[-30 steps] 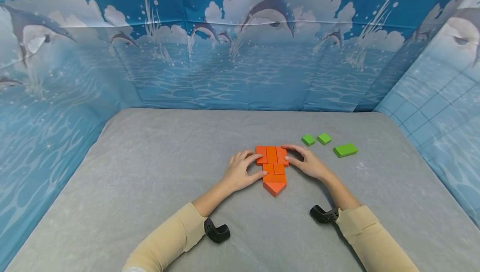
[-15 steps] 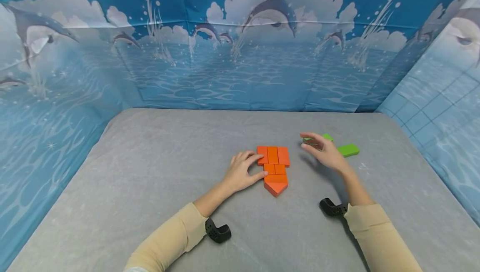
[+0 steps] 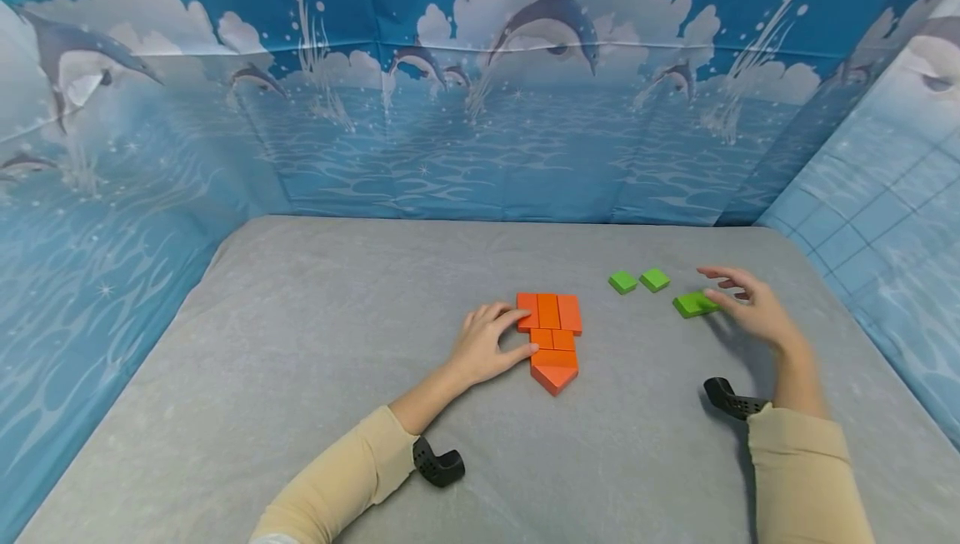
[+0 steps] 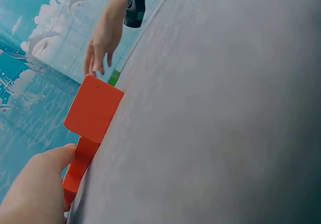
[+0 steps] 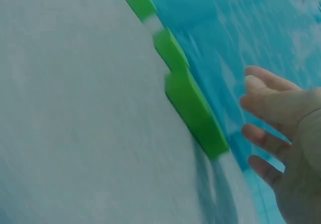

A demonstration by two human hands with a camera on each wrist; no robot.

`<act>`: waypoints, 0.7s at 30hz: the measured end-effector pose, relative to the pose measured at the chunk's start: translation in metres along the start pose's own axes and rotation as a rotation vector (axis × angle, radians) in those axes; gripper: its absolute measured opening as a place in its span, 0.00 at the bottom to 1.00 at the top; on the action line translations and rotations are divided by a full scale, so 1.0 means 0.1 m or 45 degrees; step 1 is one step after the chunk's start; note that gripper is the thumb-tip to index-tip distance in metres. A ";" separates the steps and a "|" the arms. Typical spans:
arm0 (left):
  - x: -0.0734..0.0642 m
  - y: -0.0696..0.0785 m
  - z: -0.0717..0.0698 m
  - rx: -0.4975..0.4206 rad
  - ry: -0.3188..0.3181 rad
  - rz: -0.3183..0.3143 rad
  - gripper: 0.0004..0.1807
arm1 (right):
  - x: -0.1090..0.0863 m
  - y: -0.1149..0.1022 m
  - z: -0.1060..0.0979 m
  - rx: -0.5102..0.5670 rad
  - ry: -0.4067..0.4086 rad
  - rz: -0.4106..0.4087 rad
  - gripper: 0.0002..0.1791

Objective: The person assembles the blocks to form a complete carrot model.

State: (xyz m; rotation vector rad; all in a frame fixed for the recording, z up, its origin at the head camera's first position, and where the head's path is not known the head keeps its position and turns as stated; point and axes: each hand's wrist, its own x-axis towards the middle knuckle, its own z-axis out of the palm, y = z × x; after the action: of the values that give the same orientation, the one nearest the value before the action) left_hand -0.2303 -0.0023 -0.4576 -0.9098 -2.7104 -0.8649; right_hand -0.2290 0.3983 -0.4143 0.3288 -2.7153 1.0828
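Observation:
Orange blocks lie together as a flat figure mid-table: a wide row of upright blocks [image 3: 549,311], two small blocks [image 3: 551,339] below it, then a pointed end [image 3: 555,371] toward me. My left hand [image 3: 482,350] rests at the figure's left side, fingertips on the wide row and thumb at the narrower part. In the left wrist view, a large orange face [image 4: 94,108] stands beyond the thumb. My right hand [image 3: 759,311] hovers with loosely bent fingers at the right end of a green rectangular block [image 3: 692,304]; in the right wrist view a gap separates them.
Two small green blocks [image 3: 622,281] lie left of the longer one. Grey cloth [image 3: 360,302] covers the table. A dolphin-print curtain [image 3: 450,152] rises along the back and both sides. Black wrist devices [image 3: 438,462] stick out from both cuffs.
My right hand has left the right side of the orange figure and moved right, past the small green blocks to the longer one. My left hand stays at the figure.

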 end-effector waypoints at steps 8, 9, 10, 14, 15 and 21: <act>0.00 0.00 0.00 -0.002 -0.008 -0.005 0.31 | -0.11 0.19 -0.09 -0.054 -0.159 0.104 0.23; 0.00 0.00 -0.01 -0.003 -0.005 -0.003 0.31 | -0.11 0.20 -0.08 -0.066 -0.173 0.120 0.24; 0.00 0.00 -0.01 -0.005 -0.003 0.000 0.31 | -0.12 0.21 -0.08 -0.077 -0.181 0.130 0.24; 0.00 0.01 -0.01 -0.012 0.003 0.006 0.30 | -0.11 0.25 -0.04 -0.090 -0.200 0.141 0.25; 0.00 0.01 0.00 -0.011 0.003 0.006 0.30 | -0.11 0.26 -0.04 -0.095 -0.195 0.146 0.25; 0.00 0.00 0.00 -0.007 0.009 0.002 0.30 | -0.10 0.30 0.01 -0.112 -0.129 0.236 0.24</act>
State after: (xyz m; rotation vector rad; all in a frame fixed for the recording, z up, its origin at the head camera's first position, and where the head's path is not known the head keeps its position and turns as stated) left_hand -0.2302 -0.0027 -0.4583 -0.9077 -2.7026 -0.8736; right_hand -0.2274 0.4197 -0.4375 0.1226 -2.9209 1.0129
